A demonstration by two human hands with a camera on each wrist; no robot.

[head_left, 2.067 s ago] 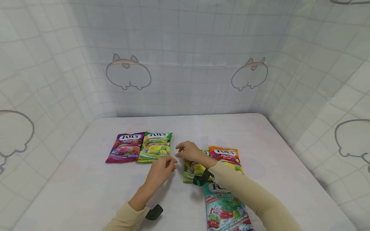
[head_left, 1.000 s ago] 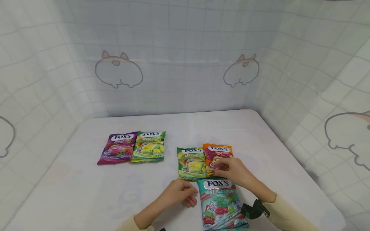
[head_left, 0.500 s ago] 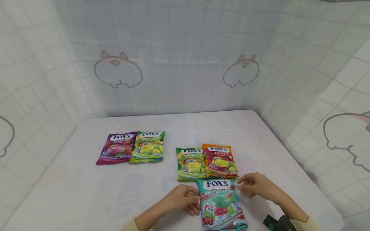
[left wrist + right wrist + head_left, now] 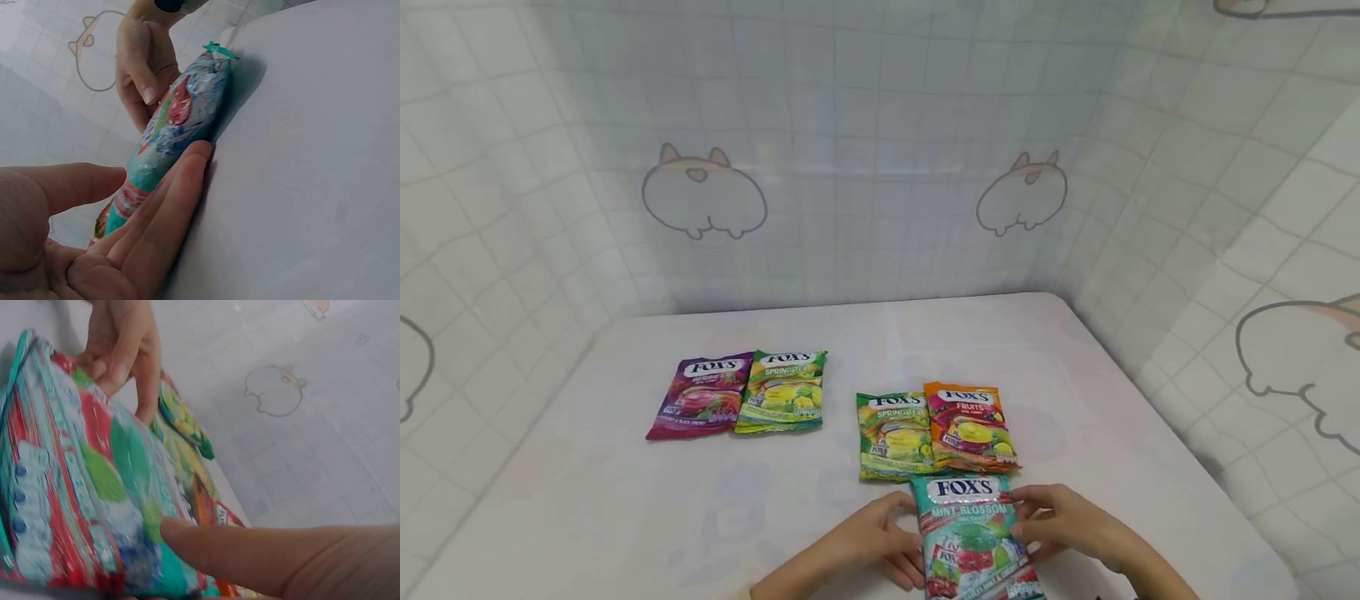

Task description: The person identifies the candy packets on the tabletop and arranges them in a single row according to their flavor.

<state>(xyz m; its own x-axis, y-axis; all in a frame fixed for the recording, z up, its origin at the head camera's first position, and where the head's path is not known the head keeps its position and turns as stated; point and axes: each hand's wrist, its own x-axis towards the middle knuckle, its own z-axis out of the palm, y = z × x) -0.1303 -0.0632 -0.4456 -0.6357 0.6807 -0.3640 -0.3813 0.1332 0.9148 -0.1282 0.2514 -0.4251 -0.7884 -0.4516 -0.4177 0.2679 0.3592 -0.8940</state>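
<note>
The teal mint blossom candy bag (image 4: 970,533) lies at the near edge of the head view, between both hands. My left hand (image 4: 883,537) is at its left side; in the left wrist view its straight fingers (image 4: 169,219) lie along the bag's edge and its thumb stands apart. My right hand (image 4: 1060,521) holds the right edge, its thumb (image 4: 200,540) on the bag's front in the right wrist view; its other fingers are mostly hidden there. Just beyond lie a green spring tea bag (image 4: 895,437) and an orange fruits bag (image 4: 972,427), side by side.
Farther left on the white table (image 4: 737,517), a purple berries bag (image 4: 703,396) touches a second green spring tea bag (image 4: 782,392). Pale grid-patterned sheets (image 4: 865,167) with animal drawings enclose the back and sides.
My right hand has left the orange bag and come to the mint bag's right edge, its thumb now over it. My left hand has come in from the left to touch the bag's left side.
</note>
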